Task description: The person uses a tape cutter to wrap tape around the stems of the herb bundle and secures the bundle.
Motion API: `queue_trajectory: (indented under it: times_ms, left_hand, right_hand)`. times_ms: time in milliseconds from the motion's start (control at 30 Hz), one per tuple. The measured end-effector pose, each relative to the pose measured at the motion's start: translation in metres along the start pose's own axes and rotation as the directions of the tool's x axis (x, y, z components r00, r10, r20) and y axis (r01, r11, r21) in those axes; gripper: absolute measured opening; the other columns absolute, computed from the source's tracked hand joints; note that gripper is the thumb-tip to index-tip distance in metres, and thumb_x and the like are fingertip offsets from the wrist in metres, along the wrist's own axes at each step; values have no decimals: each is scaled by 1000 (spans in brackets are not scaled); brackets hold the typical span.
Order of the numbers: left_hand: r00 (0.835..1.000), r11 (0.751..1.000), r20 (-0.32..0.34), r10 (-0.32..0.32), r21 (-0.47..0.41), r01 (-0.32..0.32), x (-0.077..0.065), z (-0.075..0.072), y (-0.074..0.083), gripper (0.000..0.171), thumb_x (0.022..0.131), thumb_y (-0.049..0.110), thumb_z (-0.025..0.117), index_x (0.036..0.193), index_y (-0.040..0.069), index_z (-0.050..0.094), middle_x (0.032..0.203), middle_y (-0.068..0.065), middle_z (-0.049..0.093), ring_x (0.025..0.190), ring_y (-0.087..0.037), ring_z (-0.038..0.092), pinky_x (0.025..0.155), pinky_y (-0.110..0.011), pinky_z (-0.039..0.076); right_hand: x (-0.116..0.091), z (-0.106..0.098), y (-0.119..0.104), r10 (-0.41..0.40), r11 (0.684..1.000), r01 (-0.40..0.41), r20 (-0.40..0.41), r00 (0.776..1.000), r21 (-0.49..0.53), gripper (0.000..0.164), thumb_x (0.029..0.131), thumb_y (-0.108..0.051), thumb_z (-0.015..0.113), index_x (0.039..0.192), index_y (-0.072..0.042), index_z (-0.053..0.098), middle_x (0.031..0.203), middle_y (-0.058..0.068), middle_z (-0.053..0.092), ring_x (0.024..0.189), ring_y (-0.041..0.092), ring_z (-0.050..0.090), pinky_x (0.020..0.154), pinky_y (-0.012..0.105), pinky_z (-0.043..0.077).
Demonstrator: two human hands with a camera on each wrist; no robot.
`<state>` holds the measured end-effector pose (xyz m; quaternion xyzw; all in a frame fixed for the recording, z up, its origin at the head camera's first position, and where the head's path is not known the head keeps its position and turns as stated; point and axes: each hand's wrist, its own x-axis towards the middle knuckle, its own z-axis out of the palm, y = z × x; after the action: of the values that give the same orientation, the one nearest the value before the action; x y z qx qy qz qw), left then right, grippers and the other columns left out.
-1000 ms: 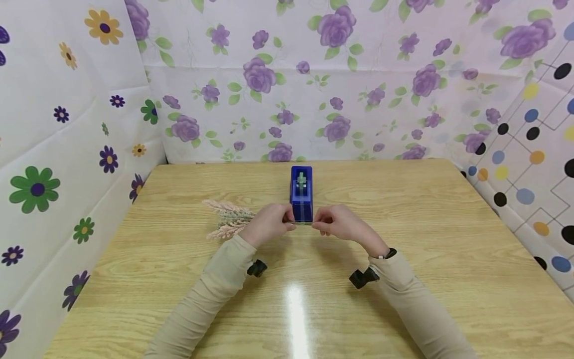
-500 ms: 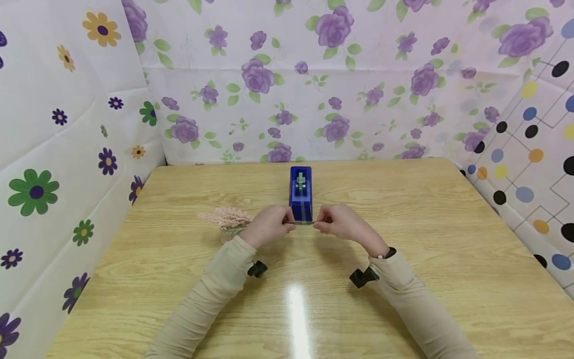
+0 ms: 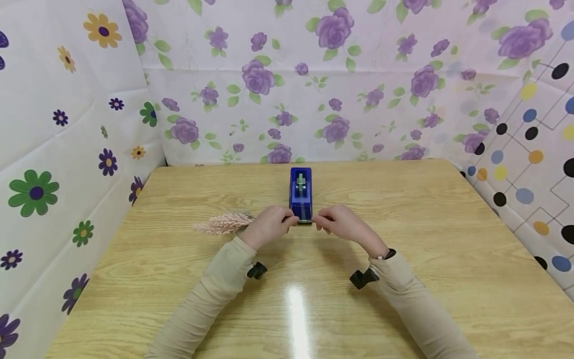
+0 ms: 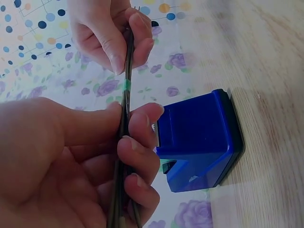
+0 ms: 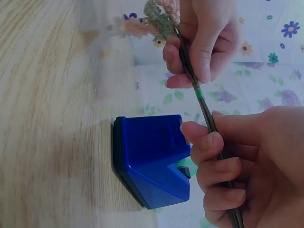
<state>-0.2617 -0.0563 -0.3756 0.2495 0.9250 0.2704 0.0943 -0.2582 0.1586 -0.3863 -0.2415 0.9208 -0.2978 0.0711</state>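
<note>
A bunch of pink and pale green flowers (image 3: 224, 223) points out to the left of my left hand (image 3: 269, 225). Its thin dark stems (image 4: 116, 190) run across both hands. My left hand grips them near the flower heads, thumb against curled fingers. Farther along, my right hand (image 3: 343, 222) pinches the same stems between thumb and fingers. Green tape (image 5: 199, 93) wraps the stems between the two hands. Just beyond the stems stands a blue tape dispenser (image 5: 152, 142), its serrated cutting edge facing them. The roll inside it (image 3: 301, 182) shows green in the head view.
The wooden table (image 3: 403, 199) bears the dispenser near its back edge. Flower-printed cloth (image 3: 287, 99) hangs behind and at the left, and dotted cloth (image 3: 533, 149) at the right. A camera is strapped below each sleeve cuff.
The flower heads have turned about the stems and now show as one narrow cluster instead of spread sprays. Both hands stay in nearly the same place, with small finger shifts.
</note>
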Motion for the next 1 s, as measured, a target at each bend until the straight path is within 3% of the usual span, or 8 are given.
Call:
queue_trajectory:
  times_ms: [500, 800, 1000]
  left_hand:
    - [997, 998, -65, -35, 40, 37, 0, 2, 2, 14, 94, 21, 64, 90, 10, 71, 82, -3, 69, 65, -11, 56, 61, -25, 45]
    - [997, 998, -63, -38, 49, 41, -1, 3, 2, 14, 94, 21, 65, 88, 8, 63, 76, -3, 63, 62, -12, 50, 57, -23, 39]
    - [996, 998, -78, -46, 32, 49, -2, 3, 4, 13, 92, 19, 67, 87, 8, 62, 76, -4, 62, 63, -13, 51, 57, -24, 39]
  right_hand:
    - [-2, 1, -3, 19, 999, -17, -45, 999, 28, 23, 98, -23, 58, 88, -5, 69, 64, 2, 60, 55, 10, 50, 54, 25, 41]
    - [-3, 1, -4, 34, 999, -33, -56, 998, 20, 22, 96, -23, 61, 91, -3, 69, 68, 3, 63, 57, 9, 53, 55, 25, 43]
    - [-3, 1, -5, 61, 998, -61, -60, 996, 14, 17, 94, -24, 64, 88, -9, 67, 71, 2, 65, 59, 9, 55, 55, 25, 44]
